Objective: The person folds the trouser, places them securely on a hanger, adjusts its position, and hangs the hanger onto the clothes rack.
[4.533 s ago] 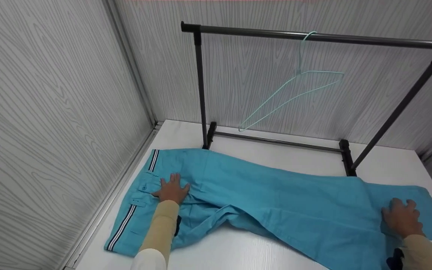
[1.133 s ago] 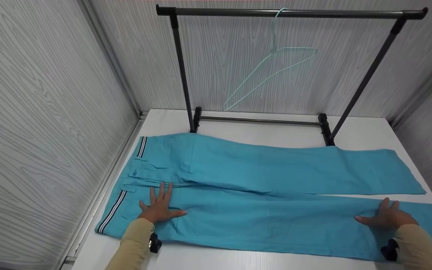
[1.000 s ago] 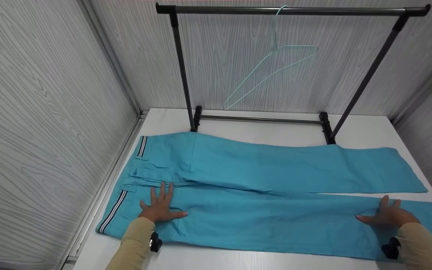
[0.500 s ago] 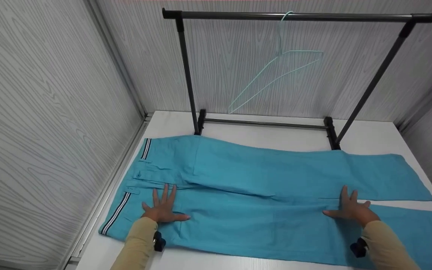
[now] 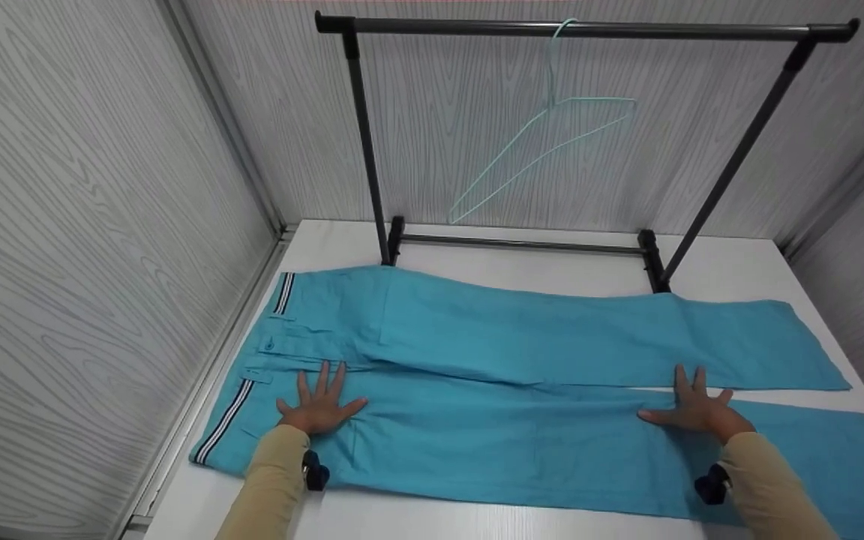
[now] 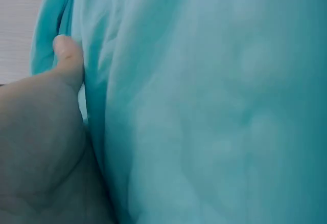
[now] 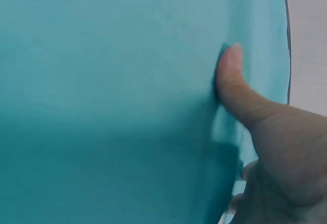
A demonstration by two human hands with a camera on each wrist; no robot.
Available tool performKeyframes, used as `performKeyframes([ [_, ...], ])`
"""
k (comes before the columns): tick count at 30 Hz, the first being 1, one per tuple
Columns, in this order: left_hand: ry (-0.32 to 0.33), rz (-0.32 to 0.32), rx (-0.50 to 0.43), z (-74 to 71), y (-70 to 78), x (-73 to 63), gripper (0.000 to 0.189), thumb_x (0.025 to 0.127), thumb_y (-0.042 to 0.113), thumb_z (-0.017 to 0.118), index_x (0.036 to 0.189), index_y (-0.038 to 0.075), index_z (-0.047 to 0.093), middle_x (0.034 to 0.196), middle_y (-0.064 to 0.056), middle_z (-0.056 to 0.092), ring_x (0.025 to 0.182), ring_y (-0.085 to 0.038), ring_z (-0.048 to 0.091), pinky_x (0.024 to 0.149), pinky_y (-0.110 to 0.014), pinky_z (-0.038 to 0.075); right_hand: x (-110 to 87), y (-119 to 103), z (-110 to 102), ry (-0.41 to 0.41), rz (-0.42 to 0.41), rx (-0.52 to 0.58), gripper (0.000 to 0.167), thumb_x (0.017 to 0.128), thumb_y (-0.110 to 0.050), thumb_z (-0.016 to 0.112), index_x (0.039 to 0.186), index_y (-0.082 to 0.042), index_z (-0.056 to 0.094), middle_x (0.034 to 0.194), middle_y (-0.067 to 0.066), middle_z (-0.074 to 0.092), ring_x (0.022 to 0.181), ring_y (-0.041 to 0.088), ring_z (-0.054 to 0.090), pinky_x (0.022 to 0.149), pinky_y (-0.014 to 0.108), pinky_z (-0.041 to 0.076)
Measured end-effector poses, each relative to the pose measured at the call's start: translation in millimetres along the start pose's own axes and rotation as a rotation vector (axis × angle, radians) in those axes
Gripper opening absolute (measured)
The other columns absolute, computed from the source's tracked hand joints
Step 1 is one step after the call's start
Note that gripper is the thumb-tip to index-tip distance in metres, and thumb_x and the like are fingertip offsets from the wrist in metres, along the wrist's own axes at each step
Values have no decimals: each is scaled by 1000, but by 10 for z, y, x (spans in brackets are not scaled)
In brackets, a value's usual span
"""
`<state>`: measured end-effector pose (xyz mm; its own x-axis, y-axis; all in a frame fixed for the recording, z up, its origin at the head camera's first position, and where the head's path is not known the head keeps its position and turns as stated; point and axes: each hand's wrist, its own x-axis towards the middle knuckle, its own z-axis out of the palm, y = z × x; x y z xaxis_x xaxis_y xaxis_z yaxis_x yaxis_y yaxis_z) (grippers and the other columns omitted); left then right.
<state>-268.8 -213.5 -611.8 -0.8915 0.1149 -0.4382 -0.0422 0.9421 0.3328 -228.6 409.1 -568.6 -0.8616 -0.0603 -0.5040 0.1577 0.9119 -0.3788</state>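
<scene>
A pair of turquoise trousers (image 5: 477,330) lies spread across the white table, waist to the left, both legs stretching right with a narrow gap between their lower ends. Striped trim shows inside the waistband, near a button. My left hand (image 5: 317,409) rests on the near leg just below the waist, fingers spread. Farther right, my right hand (image 5: 698,411) lies on the same leg, fingertips reaching the inner edge by the gap. In the left wrist view the thumb (image 6: 69,55) lies against creased cloth; the right wrist view shows the other thumb (image 7: 232,75) on smoother fabric.
A black clothes rack (image 5: 582,28) stands behind the trousers, its feet close to their far edge. From its bar hangs a mint-green wire hanger (image 5: 507,150). Grey wood-grain panels (image 5: 94,247) enclose the white table (image 5: 529,517) at left, back and right.
The near leg, bunched earlier, now lies straight beside the far one. My left hand has come nearer the front edge. The right hand has slid left along the near leg, away from the hem.
</scene>
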Motion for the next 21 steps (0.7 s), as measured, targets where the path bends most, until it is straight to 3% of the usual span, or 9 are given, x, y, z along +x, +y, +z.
performKeyframes([
  [10,-5,-6,-20,-142,107,-60,103,74,84,34,150,26,-3,154,-6,-17,130,-43,-28,81,-78,-15,96,15,-26,23,-16,-8,123,78,-65,59,139,13,-13,136,44,-21,119,62,-24,87,74,-13],
  [16,9,-17,-2,-102,70,27,104,73,85,32,149,27,-7,153,-4,-19,130,-40,-30,82,-77,-16,191,62,-9,33,-10,-6,125,75,-71,55,139,12,-14,136,43,-24,114,64,-30,86,74,-15],
  [21,41,-2,-8,-124,102,-28,101,75,82,36,150,26,-3,155,-8,-13,131,-45,-25,82,-79,-13,200,75,28,58,-20,2,125,75,-69,57,140,12,-12,136,43,-22,115,63,-30,85,74,-15],
])
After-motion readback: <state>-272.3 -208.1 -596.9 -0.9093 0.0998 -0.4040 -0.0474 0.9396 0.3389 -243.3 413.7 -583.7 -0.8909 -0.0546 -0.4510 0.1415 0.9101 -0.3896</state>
